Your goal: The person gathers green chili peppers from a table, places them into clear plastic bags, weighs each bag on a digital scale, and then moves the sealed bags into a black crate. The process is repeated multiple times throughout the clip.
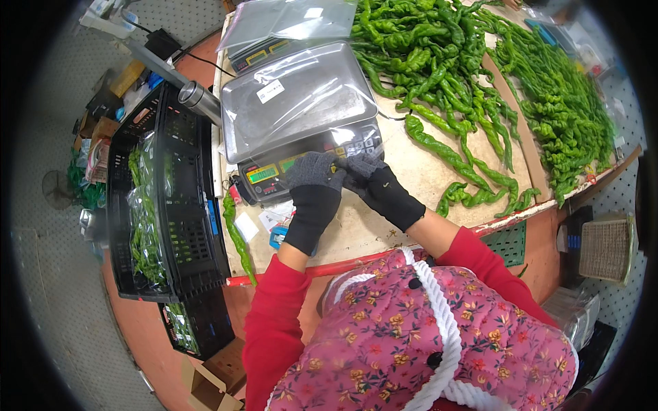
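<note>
My left hand (316, 172) and my right hand (367, 172), both in dark gloves, meet over the front panel of a digital scale (267, 180). Their fingers pinch the edge of a clear plastic bag (303, 103), which lies across the scale's metal pan (247, 123) and bears a white label. A pile of long green peppers (437, 56) lies behind and right of the scale, with several loose ones nearer my right hand. One long green pepper (237, 239) lies at the table's left front.
Black plastic crates (187, 226) with bagged peppers stand left of the table. A steel flask (198, 97) is beside the scale. Clear bags (293, 23) lie on a second scale behind. A wooden strip (519, 128) separates another pepper heap (560, 113) at right.
</note>
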The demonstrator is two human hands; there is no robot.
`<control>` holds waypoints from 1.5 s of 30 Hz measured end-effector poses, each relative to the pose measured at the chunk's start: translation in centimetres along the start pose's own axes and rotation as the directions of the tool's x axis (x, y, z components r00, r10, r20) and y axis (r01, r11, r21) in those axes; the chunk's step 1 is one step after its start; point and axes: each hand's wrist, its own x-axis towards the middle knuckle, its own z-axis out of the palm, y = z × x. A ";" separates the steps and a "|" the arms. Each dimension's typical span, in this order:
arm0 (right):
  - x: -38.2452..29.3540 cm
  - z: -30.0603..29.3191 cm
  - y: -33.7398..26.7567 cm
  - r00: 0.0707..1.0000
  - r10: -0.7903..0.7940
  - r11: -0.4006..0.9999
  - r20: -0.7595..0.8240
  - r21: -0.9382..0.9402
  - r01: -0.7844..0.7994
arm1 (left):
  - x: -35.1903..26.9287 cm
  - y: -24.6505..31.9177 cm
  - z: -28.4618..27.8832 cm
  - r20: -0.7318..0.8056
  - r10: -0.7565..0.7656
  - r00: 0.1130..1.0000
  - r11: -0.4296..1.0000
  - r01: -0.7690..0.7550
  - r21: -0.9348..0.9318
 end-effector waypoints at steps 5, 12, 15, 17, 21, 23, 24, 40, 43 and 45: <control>0.6 0.4 -0.4 0.916 0.401 0.627 -0.023 0.736 -0.257 | 0.2 0.5 0.2 -0.037 -0.005 0.999 0.997 0.008 0.081; 1.2 -0.8 3.7 0.978 -0.204 0.974 -0.041 -0.107 0.198 | 0.2 1.0 -0.3 -0.041 0.040 0.998 0.994 -0.036 0.100; 0.8 -1.6 4.8 0.998 -0.057 0.998 0.007 0.039 0.057 | 0.0 0.7 0.0 -0.069 0.068 0.995 0.988 -0.057 0.145; 0.6 -1.7 4.6 0.999 -0.006 0.991 0.044 0.132 0.000 | -0.1 0.2 0.4 -0.094 0.099 0.991 0.982 -0.082 0.168; 0.8 -0.9 2.6 0.972 -0.224 0.948 0.073 -0.214 0.234 | -0.5 -1.0 1.0 -0.073 0.097 0.993 0.978 -0.081 0.194; 0.9 -0.7 1.2 0.942 -0.307 0.856 0.134 -0.393 0.335 | -0.5 -1.4 1.1 -0.045 0.072 0.996 0.975 -0.061 0.212; 1.0 -0.7 0.7 0.940 -0.303 0.853 0.157 -0.396 0.341 | -0.5 -1.6 1.1 -0.045 0.071 0.996 0.973 -0.059 0.221; 0.8 -2.4 -2.7 0.948 0.276 0.768 -0.158 0.629 -0.119 | -0.5 -1.5 -0.4 0.025 0.178 0.984 0.970 -0.180 0.165; 0.7 -2.0 -2.6 0.930 0.264 0.808 -0.257 0.585 -0.069 | -0.8 -1.7 -0.7 0.086 0.104 0.991 0.972 -0.120 0.203; 0.9 -2.0 -2.1 0.938 0.209 0.846 -0.277 0.533 -0.031 | -0.9 -1.9 -0.8 0.083 0.110 0.990 0.972 -0.125 0.197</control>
